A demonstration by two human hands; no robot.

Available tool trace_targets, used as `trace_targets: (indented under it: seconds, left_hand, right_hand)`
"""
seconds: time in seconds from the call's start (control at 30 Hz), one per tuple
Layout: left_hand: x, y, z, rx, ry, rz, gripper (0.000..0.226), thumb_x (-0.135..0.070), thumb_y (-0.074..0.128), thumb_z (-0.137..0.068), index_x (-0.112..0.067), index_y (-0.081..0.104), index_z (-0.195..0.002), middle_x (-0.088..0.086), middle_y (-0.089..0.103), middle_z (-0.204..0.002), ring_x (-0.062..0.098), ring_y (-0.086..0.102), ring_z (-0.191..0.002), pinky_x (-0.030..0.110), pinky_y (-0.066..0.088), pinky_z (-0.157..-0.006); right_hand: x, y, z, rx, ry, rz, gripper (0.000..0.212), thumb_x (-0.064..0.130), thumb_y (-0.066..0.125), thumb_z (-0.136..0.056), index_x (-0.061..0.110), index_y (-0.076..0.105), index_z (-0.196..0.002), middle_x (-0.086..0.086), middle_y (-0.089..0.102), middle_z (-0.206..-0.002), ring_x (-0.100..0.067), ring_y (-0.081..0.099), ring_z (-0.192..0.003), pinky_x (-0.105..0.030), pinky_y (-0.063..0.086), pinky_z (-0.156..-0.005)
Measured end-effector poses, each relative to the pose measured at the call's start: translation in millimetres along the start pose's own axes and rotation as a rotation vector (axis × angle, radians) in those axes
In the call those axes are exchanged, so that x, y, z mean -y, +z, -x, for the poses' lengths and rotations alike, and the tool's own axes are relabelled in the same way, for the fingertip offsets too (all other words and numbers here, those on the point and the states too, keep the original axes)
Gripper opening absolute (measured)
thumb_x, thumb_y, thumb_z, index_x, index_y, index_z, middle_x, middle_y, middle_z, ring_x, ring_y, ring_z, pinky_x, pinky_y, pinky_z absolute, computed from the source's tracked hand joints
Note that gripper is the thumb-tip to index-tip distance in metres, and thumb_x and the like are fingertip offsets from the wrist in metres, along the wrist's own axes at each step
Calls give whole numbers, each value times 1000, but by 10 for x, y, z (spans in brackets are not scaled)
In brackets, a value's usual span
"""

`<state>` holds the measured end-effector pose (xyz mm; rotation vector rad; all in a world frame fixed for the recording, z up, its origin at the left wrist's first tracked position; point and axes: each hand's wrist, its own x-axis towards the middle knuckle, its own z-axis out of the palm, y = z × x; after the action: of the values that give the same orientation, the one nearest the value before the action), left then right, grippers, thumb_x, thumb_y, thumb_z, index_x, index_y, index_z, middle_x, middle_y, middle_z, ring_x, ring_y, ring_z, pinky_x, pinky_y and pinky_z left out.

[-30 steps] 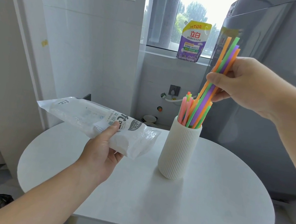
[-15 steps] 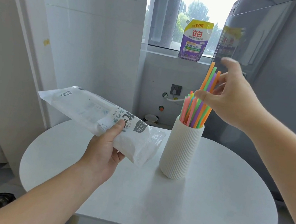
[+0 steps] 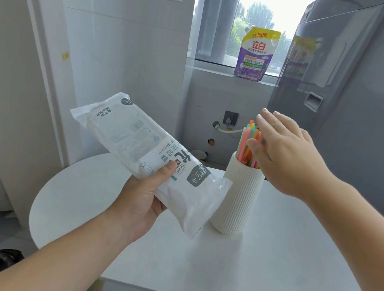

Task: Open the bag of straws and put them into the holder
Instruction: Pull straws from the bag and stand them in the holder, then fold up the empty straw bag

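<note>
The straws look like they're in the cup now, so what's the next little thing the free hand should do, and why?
Probably bring the right hand across to the bag. It is open and empty beside the straws, which stand in the holder. The left hand grips the bag; whether straws remain inside cannot be told, so checking seems sensible.

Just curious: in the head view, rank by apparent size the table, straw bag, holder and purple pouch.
Largest first:
table
straw bag, though nearest the camera
holder
purple pouch, which is farthest, so unsure
</note>
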<state>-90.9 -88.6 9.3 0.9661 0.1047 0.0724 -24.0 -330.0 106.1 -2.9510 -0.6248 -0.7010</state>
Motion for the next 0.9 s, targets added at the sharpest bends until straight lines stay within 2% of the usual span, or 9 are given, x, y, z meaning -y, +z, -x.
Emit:
trace_targets:
  seconds: [0.07, 0.13, 0.27, 0.43, 0.5, 0.57, 0.67, 0.77, 0.9]
  left_hand:
    - [-4, 0, 4, 17, -27, 15, 53, -22, 73, -86, -13, 64, -137, 12, 73, -128, 32, 68, -120, 40, 61, -85]
    - [-6, 2, 10, 42, -54, 36, 51, -20, 71, -89, -12, 63, -138, 12, 73, -129, 31, 69, -118, 40, 61, -86]
    - [-11, 1, 23, 85, -92, 76, 53, -18, 69, -88, -11, 61, -140, 13, 72, -130, 29, 70, -115, 41, 61, -88]
    - [5, -3, 22, 92, -104, 59, 56, -19, 70, -86, -10, 61, -141, 14, 71, -132, 32, 68, -121, 44, 59, -93]
    - [-2, 6, 26, 76, -100, 56, 54, -18, 71, -85, -10, 63, -138, 12, 73, -127, 28, 72, -112, 42, 60, -91]
    - [-21, 11, 38, 56, -86, 50, 51, -19, 72, -85, -12, 65, -135, 11, 75, -124, 25, 74, -107, 41, 60, -90]
    - [-62, 17, 68, 39, -75, 25, 51, -22, 71, -88, -11, 64, -137, 10, 74, -126, 26, 72, -112, 41, 58, -93]
    - [-131, 18, 123, 42, -58, -9, 55, -27, 71, -86, -11, 63, -138, 10, 74, -128, 26, 71, -115, 37, 59, -90]
    - [-266, -60, 286, 56, -60, -118, 49, -35, 70, -85, -13, 69, -129, 11, 74, -127, 24, 73, -106, 34, 61, -83]
  right_hand:
    - [4, 6, 38, 2, -11, -12, 71, 56, 24, -101, 19, 12, -162, -1, 15, -170, -22, 10, -155, -44, 17, -121]
    - [-5, 19, 56, -13, -19, -16, 74, 58, 20, -101, 18, 7, -162, -1, 10, -171, -21, 6, -156, -42, 13, -122]
    - [-60, 90, 93, -17, -39, 88, 78, 62, 11, -99, 15, 15, -161, -6, 10, -171, -25, 4, -157, -46, 12, -124]
    - [-21, -6, 160, -210, -42, -193, 61, 49, 39, -102, 20, 33, -155, -9, 27, -165, -29, 20, -149, -42, 22, -117]
    - [50, -46, 225, -396, -64, -256, 46, 39, 47, -100, 12, 55, -137, -14, 53, -139, -34, 44, -128, -39, 37, -106]
    - [192, -90, 361, -524, 32, -349, 31, 36, 50, -97, 10, 66, -102, -7, 65, -98, -28, 58, -91, -42, 50, -79]
    - [497, -83, 626, -198, 368, -686, 37, 54, 53, -90, 19, 61, -80, 3, 67, -71, -21, 64, -64, -34, 49, -59]
    - [738, 45, 835, 277, 585, -1164, 45, 61, 61, -86, 18, 67, -100, -8, 75, -91, -22, 74, -73, -40, 60, -63]
    - [977, 125, 884, 367, 576, -1687, 31, 33, 58, -99, 9, 70, -115, -16, 77, -106, -33, 76, -90, -42, 61, -75]
